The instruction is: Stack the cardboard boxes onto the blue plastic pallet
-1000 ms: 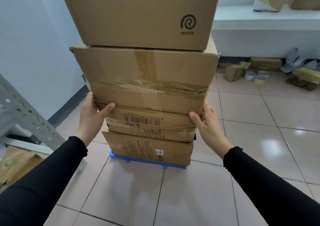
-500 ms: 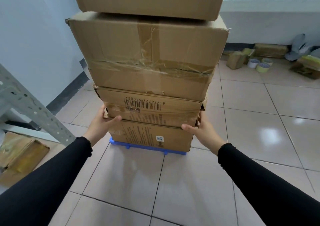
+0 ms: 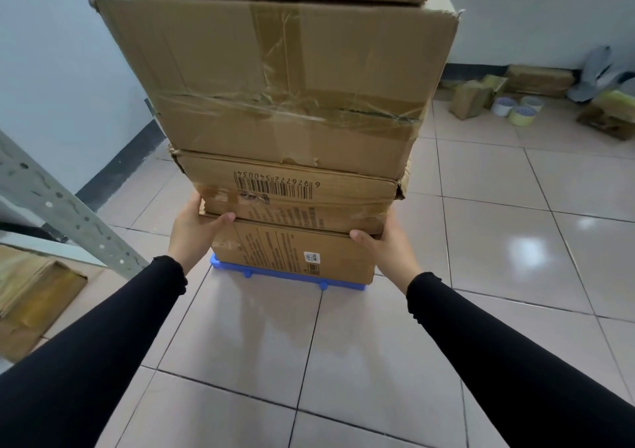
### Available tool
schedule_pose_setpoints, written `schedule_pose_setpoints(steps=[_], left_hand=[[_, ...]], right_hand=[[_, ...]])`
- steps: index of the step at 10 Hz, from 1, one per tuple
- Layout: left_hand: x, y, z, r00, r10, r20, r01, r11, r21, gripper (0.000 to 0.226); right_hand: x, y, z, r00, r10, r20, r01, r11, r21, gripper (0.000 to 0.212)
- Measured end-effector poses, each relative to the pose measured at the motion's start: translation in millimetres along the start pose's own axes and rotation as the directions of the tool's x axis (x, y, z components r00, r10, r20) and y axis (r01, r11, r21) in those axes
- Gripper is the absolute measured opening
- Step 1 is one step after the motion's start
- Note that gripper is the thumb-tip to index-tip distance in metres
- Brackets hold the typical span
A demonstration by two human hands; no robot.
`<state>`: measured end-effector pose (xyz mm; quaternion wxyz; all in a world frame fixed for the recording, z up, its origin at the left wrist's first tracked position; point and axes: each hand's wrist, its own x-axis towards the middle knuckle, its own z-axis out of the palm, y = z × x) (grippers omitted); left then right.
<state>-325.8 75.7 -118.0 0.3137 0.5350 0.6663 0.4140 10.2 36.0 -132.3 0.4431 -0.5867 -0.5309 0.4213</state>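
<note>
Head view: left hand (image 3: pixel 192 231) and right hand (image 3: pixel 385 248) clamped on btm corners of barcode box (image 3: pixel 292 196), thumbs in front, two more boxes riding on top. Sitting on bottom box (image 3: pixel 292 255) over blue pallet (image 3: pixel 285 277). Prob heavy, top-heavy, tape-worn cardboard; grip low, at corners. Glossy tile floor (image 3: pixel 343 361), steel rack (image 3: pixel 65 210) left, tape rolls (image 3: pixel 515 110) by far wall.

Both arms are covered in long black sleeves (image 3: pixel 103 337) of a smooth, matte knit — close-fitting, without print, buttons or seams that show. Each sleeve ends at the wrist in a slightly ruffled, wavy cuff (image 3: pixel 424 284). The left hand (image 3: pixel 194 231) and right hand (image 3: pixel 388 248) are bare — no gloves, rings, watch or bands visible.
</note>
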Motion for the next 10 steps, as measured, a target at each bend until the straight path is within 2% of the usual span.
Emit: schedule_pose_setpoints(steps=[2, 4, 6, 7, 8, 9, 10], left_hand=[[3.9, -3.4, 1.9, 1.000, -0.004, -0.010, 0.004, 1.000, -0.015, 0.044], [3.4, -5.4, 4.9, 1.000, 0.000, -0.010, 0.000, 1.000, 0.012, 0.039], [-10.8, 1.8, 10.0, 0.997, 0.037, -0.068, -0.032, 0.996, 0.082, 0.047], [-21.7, 1.5, 10.9, 0.993, 0.117, -0.030, -0.112, 0.984, 0.137, 0.061], [-30.6, -2.0, 6.8, 0.996, 0.083, 0.039, -0.089, 0.978, 0.188, 0.071], [-40.4, -3.1, 10.6, 0.992, 0.039, 0.118, -0.077, 0.937, 0.340, 0.087], [-57.1, 13.4, 20.2, 0.971, -0.029, 0.236, -0.059, 0.931, 0.359, 0.084]], right_hand=[[-1.1, 0.5, 2.6, 1.000, -0.011, -0.027, 0.010, 0.999, -0.038, 0.061], [-2.0, 1.5, -1.4, 1.000, 0.003, 0.008, -0.002, 0.998, -0.062, 0.057], [-4.2, 0.2, -12.5, 0.999, -0.002, 0.037, 0.009, 0.981, -0.196, 0.061], [-5.0, -1.4, -22.2, 0.997, -0.002, 0.073, 0.025, 0.950, -0.310, 0.066], [-6.0, -4.1, -33.8, 0.992, 0.029, 0.121, 0.030, 0.888, -0.459, 0.076], [-9.4, -8.9, -50.1, 0.980, 0.039, 0.197, 0.076, 0.835, -0.545, 0.078], [-14.9, -20.0, -69.0, 0.964, 0.082, 0.254, 0.106, 0.756, -0.646, 0.080]])
